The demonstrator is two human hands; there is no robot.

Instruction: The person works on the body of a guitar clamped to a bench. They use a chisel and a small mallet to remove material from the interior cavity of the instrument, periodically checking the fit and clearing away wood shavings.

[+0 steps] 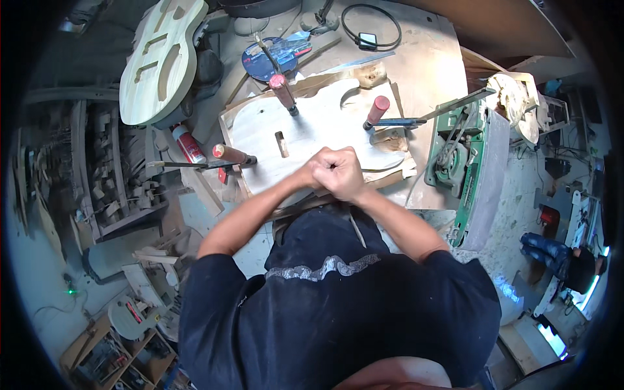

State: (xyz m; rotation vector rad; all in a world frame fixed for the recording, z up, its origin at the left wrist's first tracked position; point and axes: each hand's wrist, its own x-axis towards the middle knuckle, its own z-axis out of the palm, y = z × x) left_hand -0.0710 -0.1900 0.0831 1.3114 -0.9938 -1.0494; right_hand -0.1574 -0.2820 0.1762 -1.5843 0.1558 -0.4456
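A pale wooden guitar body (305, 136) lies clamped over rough wooden pieces (390, 140) by three bar clamps with red handles (282, 91) (379, 110) (229, 153). At the body's near edge, my left hand (320, 169) and my right hand (343, 175) are closed and pressed together, fingers overlapping. Whether anything is inside them is hidden. My forearms reach up from the lower edge.
A second guitar body (159, 71) is at upper left, above a red-and-white can (188, 144). A green machine (455, 169) stands right, a blue disc (259, 65) and coiled cable (367, 10) at the back of the bench (432, 58). Another person (562, 263) is far right.
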